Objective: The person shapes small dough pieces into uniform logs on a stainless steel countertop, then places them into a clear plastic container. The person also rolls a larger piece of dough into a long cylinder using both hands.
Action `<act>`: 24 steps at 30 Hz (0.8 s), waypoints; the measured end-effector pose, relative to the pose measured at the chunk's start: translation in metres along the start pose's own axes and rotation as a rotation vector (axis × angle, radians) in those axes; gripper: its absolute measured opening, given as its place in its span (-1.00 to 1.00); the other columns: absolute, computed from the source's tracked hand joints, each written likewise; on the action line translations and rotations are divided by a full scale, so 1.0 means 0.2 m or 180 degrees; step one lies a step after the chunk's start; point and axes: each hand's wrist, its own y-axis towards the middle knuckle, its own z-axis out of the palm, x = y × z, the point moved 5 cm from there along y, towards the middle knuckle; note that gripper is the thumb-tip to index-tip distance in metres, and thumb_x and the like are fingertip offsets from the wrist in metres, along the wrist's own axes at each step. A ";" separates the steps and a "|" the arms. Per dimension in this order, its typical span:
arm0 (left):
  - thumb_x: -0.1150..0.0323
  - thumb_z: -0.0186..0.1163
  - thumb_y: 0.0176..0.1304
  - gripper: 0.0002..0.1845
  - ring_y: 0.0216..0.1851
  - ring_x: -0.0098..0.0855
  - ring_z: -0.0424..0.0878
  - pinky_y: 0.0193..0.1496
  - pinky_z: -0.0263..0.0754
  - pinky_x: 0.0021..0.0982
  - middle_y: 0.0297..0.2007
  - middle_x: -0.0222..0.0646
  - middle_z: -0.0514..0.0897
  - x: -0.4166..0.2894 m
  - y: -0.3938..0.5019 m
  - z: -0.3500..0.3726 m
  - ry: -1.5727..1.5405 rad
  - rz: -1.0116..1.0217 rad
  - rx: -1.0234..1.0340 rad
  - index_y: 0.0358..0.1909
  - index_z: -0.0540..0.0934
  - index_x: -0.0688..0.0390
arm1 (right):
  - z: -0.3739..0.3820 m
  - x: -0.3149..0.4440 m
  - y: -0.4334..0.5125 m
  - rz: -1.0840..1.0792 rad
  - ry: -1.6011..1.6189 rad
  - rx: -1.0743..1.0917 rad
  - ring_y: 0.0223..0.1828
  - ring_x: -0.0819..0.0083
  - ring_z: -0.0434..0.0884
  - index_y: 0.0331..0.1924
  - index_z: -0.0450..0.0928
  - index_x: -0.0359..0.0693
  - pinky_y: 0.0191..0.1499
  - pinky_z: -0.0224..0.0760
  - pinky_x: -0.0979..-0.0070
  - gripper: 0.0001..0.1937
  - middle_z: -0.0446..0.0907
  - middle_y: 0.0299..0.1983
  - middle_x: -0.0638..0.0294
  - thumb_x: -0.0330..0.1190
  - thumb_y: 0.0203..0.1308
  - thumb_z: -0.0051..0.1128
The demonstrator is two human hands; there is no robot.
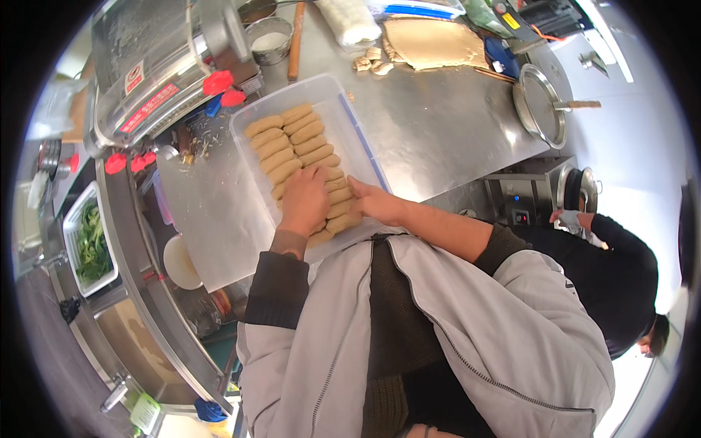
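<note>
A translucent plastic storage box [356, 126] stands on the steel worktable before me. In it lie two columns of beige dough rolls [304, 128], packed side by side. My left hand [309, 200] is over the lower part of the left column, its fingers bent down onto the rolls near the middle seam; the fingertips are partly hidden. At the right column's outer edge is my right hand [378, 203], thumb pointing up along the rolls and the other fingers hidden beneath. Whether either hand grips a roll cannot be seen.
A steel dough machine [159, 71] with red knobs stands left of the box. Beyond are a rolling pin [296, 41], a floury bowl [269, 41], a slab of dough [435, 41] and a metal pan [539, 107]. Another person [608, 279] in black bends at the right.
</note>
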 end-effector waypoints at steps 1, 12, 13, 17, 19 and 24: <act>0.33 0.32 0.37 -0.49 0.33 -0.07 0.53 0.45 0.34 0.04 0.25 -0.21 0.67 0.03 0.00 0.02 0.0153 -0.0154 0.0065 0.34 0.62 0.20 | 0.01 -0.02 0.01 0.0021 -0.0046 0.0132 0.64 0.15 0.25 0.72 -0.24 -0.44 0.61 0.11 0.41 -0.04 0.23 0.64 -0.11 -0.49 0.31 0.06; 0.15 0.35 0.39 -0.48 0.18 -0.16 0.58 0.43 0.22 0.03 0.05 -0.27 0.68 -0.02 -0.01 0.01 0.0515 0.0130 -0.0009 0.35 0.67 0.06 | -0.05 -0.08 0.06 0.0286 -0.0572 -0.0364 0.67 0.09 0.18 0.73 -0.25 -0.44 0.65 0.06 0.36 -0.02 0.14 0.68 -0.20 -0.56 0.25 0.03; 0.15 0.34 0.39 -0.48 0.16 -0.16 0.58 0.44 0.22 0.05 0.04 -0.28 0.67 -0.02 -0.03 0.01 0.0506 0.0175 0.0069 0.35 0.67 0.04 | -0.04 -0.07 0.06 0.0196 -0.0586 -0.0288 0.67 0.08 0.19 0.73 -0.25 -0.43 0.64 0.08 0.35 -0.01 0.14 0.68 -0.21 -0.53 0.26 0.06; -0.08 0.29 0.42 -0.31 0.38 -0.04 0.47 0.58 0.04 0.19 0.26 -0.10 0.61 -0.09 -0.09 0.04 0.1093 0.0070 0.0190 0.43 0.58 0.14 | -0.06 -0.07 0.07 0.0327 -0.0625 -0.0435 0.66 0.06 0.22 0.74 -0.28 -0.40 0.63 0.12 0.29 0.04 0.09 0.70 -0.18 -0.38 0.31 0.19; -0.24 0.24 0.42 -0.17 0.53 0.03 0.35 0.64 -0.09 0.26 0.42 0.02 0.53 -0.16 -0.12 0.08 0.1401 0.0243 -0.0059 0.49 0.50 0.20 | -0.07 -0.08 0.06 0.0493 -0.0160 -0.0479 0.68 0.07 0.17 0.74 -0.31 -0.37 0.64 0.09 0.23 0.08 -0.01 0.73 -0.14 -0.24 0.34 0.24; -0.48 0.09 0.37 0.10 0.76 0.01 -0.15 0.71 -0.42 0.28 0.72 0.01 0.04 -0.17 -0.16 0.21 0.1115 0.0064 0.0442 0.70 0.21 0.12 | -0.04 -0.06 0.04 0.0521 0.0652 -0.0314 0.80 0.15 -0.20 0.74 -0.44 -0.33 0.70 -0.08 0.05 0.21 -0.36 0.80 0.01 0.04 0.35 0.26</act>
